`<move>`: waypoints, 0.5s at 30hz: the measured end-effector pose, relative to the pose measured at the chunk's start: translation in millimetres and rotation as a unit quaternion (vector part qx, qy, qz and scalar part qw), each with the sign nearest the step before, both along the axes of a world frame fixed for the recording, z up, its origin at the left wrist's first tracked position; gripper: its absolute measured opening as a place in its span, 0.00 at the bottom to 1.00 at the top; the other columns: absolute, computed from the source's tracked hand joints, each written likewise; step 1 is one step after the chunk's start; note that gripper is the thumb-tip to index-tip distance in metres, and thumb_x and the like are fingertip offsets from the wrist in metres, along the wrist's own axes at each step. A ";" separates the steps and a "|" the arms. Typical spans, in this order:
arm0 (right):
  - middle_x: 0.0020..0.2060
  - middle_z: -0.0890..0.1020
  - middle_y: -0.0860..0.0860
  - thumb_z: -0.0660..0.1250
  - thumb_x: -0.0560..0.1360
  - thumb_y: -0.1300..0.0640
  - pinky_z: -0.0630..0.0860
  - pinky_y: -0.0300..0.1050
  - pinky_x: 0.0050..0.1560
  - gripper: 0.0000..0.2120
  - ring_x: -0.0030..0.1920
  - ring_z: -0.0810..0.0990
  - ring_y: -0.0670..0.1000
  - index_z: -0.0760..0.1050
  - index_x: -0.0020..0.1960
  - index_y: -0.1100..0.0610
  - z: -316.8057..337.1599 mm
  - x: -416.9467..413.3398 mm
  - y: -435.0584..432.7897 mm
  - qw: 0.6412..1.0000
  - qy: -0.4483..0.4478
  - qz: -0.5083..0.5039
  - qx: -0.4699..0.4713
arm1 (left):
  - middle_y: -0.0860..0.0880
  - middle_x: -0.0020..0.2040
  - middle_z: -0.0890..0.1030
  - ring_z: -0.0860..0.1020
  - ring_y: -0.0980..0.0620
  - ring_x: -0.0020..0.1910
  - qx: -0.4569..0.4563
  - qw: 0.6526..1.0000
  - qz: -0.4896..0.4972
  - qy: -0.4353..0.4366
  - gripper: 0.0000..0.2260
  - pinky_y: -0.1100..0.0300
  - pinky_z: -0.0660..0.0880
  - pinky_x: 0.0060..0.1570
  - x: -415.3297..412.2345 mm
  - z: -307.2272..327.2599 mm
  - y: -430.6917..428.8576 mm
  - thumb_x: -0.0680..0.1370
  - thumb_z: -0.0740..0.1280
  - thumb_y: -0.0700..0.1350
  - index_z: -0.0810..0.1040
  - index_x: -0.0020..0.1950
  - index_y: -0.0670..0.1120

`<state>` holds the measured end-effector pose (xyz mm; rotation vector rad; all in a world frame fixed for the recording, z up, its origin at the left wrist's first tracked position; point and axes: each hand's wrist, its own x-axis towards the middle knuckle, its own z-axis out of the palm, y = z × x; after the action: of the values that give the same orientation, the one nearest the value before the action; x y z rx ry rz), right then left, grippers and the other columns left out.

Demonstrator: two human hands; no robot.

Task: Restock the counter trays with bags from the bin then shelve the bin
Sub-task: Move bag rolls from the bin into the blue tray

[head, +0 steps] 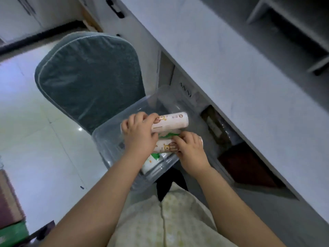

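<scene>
A clear plastic bin (106, 138) stands on a chair seat in front of me, below the counter edge. Inside lie several white bags with orange and green print. My left hand (140, 134) grips the upper white bag (172, 120) at its left end, lifted near the bin's rim. My right hand (190, 148) closes on a second white bag (165, 146) with an orange bear print, lower in the bin. More green-and-white bags (153, 161) lie under my wrists.
A grey-green padded chair back (89, 75) rises behind the bin. The pale counter (240, 72) runs diagonally at the right, with open dark shelves (245, 166) beneath it and a grey tray (293, 27) on top. Boxes (10, 211) sit on the floor at lower left.
</scene>
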<state>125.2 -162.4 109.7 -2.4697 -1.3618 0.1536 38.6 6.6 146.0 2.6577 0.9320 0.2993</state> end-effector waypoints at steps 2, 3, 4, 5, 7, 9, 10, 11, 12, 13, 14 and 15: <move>0.54 0.76 0.58 0.72 0.66 0.60 0.69 0.54 0.56 0.23 0.54 0.72 0.61 0.75 0.60 0.56 16.0 -17.1 -37.4 0.999 -0.009 -0.046 0.005 | 0.52 0.50 0.74 0.69 0.47 0.53 -0.006 0.999 -0.040 -0.022 0.20 0.51 0.61 0.54 3.5 15.7 -24.3 0.65 0.71 0.47 0.75 0.56 0.59; 0.55 0.75 0.58 0.72 0.66 0.60 0.70 0.56 0.57 0.23 0.54 0.73 0.61 0.75 0.61 0.57 24.1 -24.7 -56.8 0.997 -0.013 -0.071 0.006 | 0.52 0.50 0.74 0.69 0.47 0.53 -0.010 0.998 -0.061 -0.030 0.20 0.50 0.62 0.54 7.0 23.8 -38.4 0.65 0.71 0.47 0.75 0.56 0.59; 0.55 0.75 0.58 0.73 0.65 0.60 0.70 0.57 0.57 0.24 0.55 0.73 0.62 0.75 0.61 0.57 32.1 -31.1 -76.4 0.995 -0.020 -0.096 0.006 | 0.52 0.50 0.74 0.70 0.47 0.53 -0.014 0.996 -0.082 -0.038 0.20 0.49 0.63 0.55 11.6 32.3 -53.3 0.65 0.72 0.46 0.75 0.55 0.59; 0.55 0.75 0.58 0.73 0.65 0.60 0.71 0.58 0.57 0.25 0.55 0.73 0.62 0.75 0.61 0.57 40.7 -36.8 -96.0 0.992 -0.027 -0.121 0.008 | 0.52 0.51 0.74 0.70 0.47 0.53 -0.017 0.994 -0.102 -0.045 0.20 0.48 0.63 0.56 16.9 40.8 -69.4 0.65 0.72 0.46 0.75 0.55 0.59; 0.55 0.75 0.58 0.74 0.64 0.60 0.70 0.58 0.56 0.26 0.55 0.73 0.62 0.75 0.62 0.56 58.3 -45.7 -132.5 0.986 -0.040 -0.161 0.020 | 0.52 0.52 0.75 0.70 0.46 0.54 -0.013 0.988 -0.140 -0.060 0.21 0.48 0.64 0.57 28.0 58.5 -102.0 0.66 0.73 0.46 0.75 0.56 0.59; 0.55 0.75 0.58 0.74 0.65 0.60 0.70 0.58 0.56 0.26 0.56 0.73 0.61 0.74 0.62 0.56 77.9 -52.7 -173.7 0.977 -0.060 -0.201 0.032 | 0.50 0.53 0.75 0.70 0.45 0.54 -0.010 0.979 -0.185 -0.079 0.22 0.47 0.64 0.57 41.4 79.0 -142.0 0.66 0.73 0.47 0.75 0.58 0.57; 0.55 0.75 0.58 0.74 0.65 0.60 0.70 0.58 0.57 0.26 0.56 0.73 0.61 0.74 0.62 0.57 88.1 -56.7 -198.6 0.971 -0.074 -0.226 0.036 | 0.49 0.54 0.76 0.70 0.44 0.55 -0.011 0.973 -0.213 -0.091 0.22 0.47 0.65 0.57 48.6 90.6 -167.2 0.66 0.73 0.47 0.75 0.58 0.57; 0.55 0.75 0.59 0.74 0.65 0.61 0.70 0.58 0.57 0.26 0.55 0.73 0.62 0.74 0.62 0.57 97.9 -60.6 -223.1 0.963 -0.087 -0.252 0.040 | 0.49 0.54 0.76 0.70 0.44 0.55 -0.012 0.965 -0.240 -0.102 0.21 0.47 0.65 0.56 54.9 101.7 -192.7 0.67 0.73 0.47 0.75 0.59 0.56; 0.55 0.75 0.59 0.74 0.66 0.61 0.70 0.59 0.57 0.26 0.55 0.73 0.62 0.74 0.62 0.58 106.8 -64.4 -247.8 0.955 -0.099 -0.277 0.043 | 0.48 0.54 0.76 0.71 0.44 0.55 -0.013 0.957 -0.267 -0.112 0.21 0.47 0.65 0.56 60.6 112.4 -219.0 0.67 0.73 0.47 0.75 0.59 0.56; 0.55 0.76 0.60 0.74 0.66 0.61 0.70 0.60 0.57 0.26 0.55 0.73 0.63 0.74 0.62 0.58 115.4 -68.4 -272.9 0.946 -0.108 -0.303 0.045 | 0.48 0.55 0.76 0.71 0.44 0.55 -0.015 0.947 -0.296 -0.123 0.20 0.48 0.66 0.55 65.6 122.1 -246.2 0.68 0.72 0.47 0.75 0.59 0.56; 0.55 0.76 0.60 0.74 0.65 0.62 0.70 0.60 0.57 0.25 0.54 0.73 0.63 0.74 0.62 0.58 123.8 -72.9 -298.3 0.937 -0.115 -0.327 0.044 | 0.48 0.55 0.76 0.71 0.44 0.55 -0.017 0.937 -0.323 -0.132 0.20 0.48 0.66 0.55 69.7 130.8 -274.5 0.68 0.72 0.47 0.75 0.59 0.56; 0.54 0.76 0.60 0.74 0.65 0.62 0.69 0.60 0.57 0.25 0.54 0.73 0.64 0.75 0.62 0.58 131.9 -77.5 -323.6 0.928 -0.123 -0.349 0.042 | 0.48 0.55 0.76 0.71 0.44 0.55 -0.019 0.927 -0.347 -0.142 0.20 0.48 0.66 0.54 72.6 138.5 -302.9 0.68 0.73 0.47 0.75 0.59 0.56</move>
<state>47.7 -486.0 241.5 -2.7901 -0.4680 -0.3788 111.2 -296.3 284.5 2.6081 -0.1114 0.4620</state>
